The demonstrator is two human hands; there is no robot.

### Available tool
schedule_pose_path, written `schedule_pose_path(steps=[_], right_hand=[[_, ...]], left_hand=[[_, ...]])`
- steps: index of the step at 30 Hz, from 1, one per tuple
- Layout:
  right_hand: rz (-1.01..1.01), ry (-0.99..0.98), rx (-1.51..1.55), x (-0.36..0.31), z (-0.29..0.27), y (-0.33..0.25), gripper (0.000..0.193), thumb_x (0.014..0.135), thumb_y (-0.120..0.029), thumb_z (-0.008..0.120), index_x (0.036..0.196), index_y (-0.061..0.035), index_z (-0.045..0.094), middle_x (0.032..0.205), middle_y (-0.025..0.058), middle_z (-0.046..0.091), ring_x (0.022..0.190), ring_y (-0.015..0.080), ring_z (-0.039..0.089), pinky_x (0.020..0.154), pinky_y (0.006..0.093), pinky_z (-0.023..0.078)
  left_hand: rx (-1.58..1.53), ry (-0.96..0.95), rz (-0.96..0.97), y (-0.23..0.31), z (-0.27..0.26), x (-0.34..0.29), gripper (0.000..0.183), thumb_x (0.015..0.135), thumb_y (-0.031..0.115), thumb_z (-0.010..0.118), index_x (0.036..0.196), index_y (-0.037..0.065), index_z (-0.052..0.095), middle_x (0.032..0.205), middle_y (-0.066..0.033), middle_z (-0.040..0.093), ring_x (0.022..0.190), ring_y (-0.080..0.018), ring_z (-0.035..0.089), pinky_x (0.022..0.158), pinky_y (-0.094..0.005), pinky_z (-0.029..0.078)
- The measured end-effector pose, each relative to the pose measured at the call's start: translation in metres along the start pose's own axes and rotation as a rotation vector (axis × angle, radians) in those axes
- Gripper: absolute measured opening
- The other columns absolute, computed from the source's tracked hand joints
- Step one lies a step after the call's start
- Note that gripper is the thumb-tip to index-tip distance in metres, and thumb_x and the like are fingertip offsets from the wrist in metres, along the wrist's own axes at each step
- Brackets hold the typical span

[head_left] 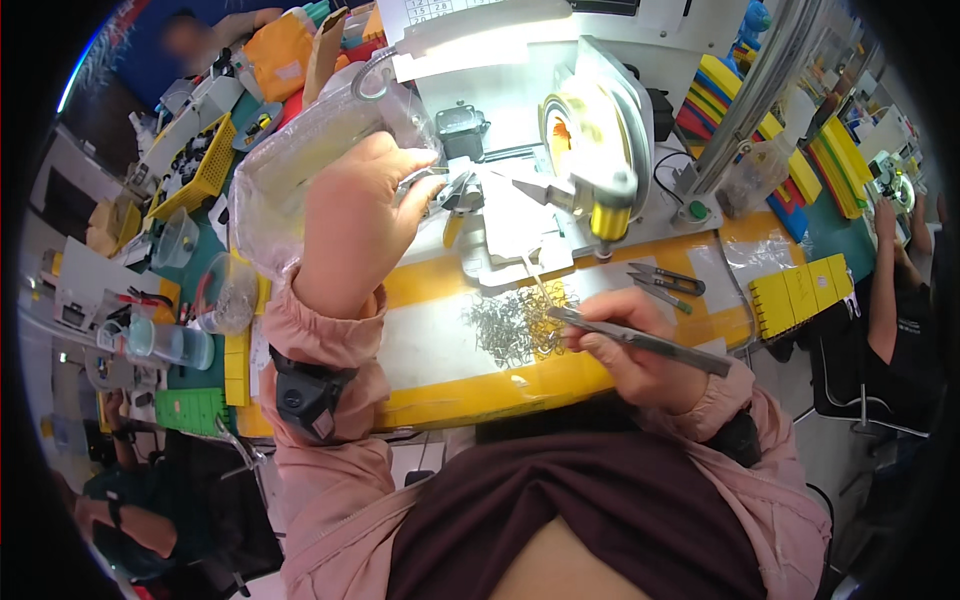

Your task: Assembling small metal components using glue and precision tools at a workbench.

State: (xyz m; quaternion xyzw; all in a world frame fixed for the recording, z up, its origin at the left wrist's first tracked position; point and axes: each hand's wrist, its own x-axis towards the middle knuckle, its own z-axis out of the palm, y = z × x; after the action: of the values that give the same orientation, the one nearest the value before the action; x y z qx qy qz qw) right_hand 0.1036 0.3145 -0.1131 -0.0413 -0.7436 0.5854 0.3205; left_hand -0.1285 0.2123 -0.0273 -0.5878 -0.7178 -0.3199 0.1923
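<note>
The heap of small metal pieces [500,328] lies by the desk's [450,403] near edge, left of your closer right hand [645,378], which grips a slim grey tool [665,347] slanting up-left toward it. Beyond, your left hand [362,218] narrows at the machine [505,225], its grip unclear.

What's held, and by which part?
Right hand: gray tool, pinched along its front half, rear end sticking out. Left hand: fingers closed around metal at the machine; can't tell whether anything's gripped.
</note>
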Motion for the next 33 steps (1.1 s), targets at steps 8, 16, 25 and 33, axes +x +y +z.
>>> schedule_pose_path(steps=[8,16,25,33], right_hand=[[-0.182,0.139,-0.168,0.053,0.049,-0.003,0.022,0.083,-0.007,0.057,0.097,-0.0017,0.041,0.07,0.0077,0.054,0.058,0.0159,0.055,0.054,0.0265,0.044],[-0.269,0.332,-0.141,0.087,0.06,0.014,0.022,0.086,-0.012,0.051,0.098,0.0006,0.038,0.079,0.0104,0.054,0.067,0.0158,0.055,0.06,0.0275,0.044],[-0.297,0.321,-0.234,0.098,0.058,0.021,0.02,0.081,-0.004,0.053,0.097,-0.0009,0.041,0.075,0.0117,0.053,0.065,0.0207,0.055,0.058,0.0315,0.044],[-0.215,0.241,-0.346,0.094,0.051,-0.008,0.017,0.08,-0.002,0.053,0.093,-0.0011,0.043,0.07,0.0123,0.053,0.06,0.0226,0.055,0.054,0.0325,0.044]], left_hand=[[-0.459,0.073,-0.106,-0.003,0.008,0.006,0.009,0.073,0.006,0.063,0.07,0.002,0.055,0.079,-0.0065,0.055,0.06,-0.0147,0.051,0.054,-0.0263,0.041],[-1.429,-0.06,-0.437,-0.004,0.007,0.008,0.006,0.084,0.007,0.051,0.082,0.001,0.051,0.092,-0.0133,0.059,0.081,-0.013,0.055,0.072,-0.0257,0.045],[-1.208,0.051,-0.232,0.004,0.014,0.004,0.008,0.087,0.008,0.05,0.084,0.0,0.05,0.091,-0.0104,0.06,0.081,-0.011,0.055,0.076,-0.0243,0.044],[-1.196,0.085,-0.179,0.008,0.01,0.002,0.006,0.086,0.006,0.051,0.083,0.002,0.049,0.086,-0.008,0.057,0.078,-0.0102,0.053,0.074,-0.0231,0.043]])
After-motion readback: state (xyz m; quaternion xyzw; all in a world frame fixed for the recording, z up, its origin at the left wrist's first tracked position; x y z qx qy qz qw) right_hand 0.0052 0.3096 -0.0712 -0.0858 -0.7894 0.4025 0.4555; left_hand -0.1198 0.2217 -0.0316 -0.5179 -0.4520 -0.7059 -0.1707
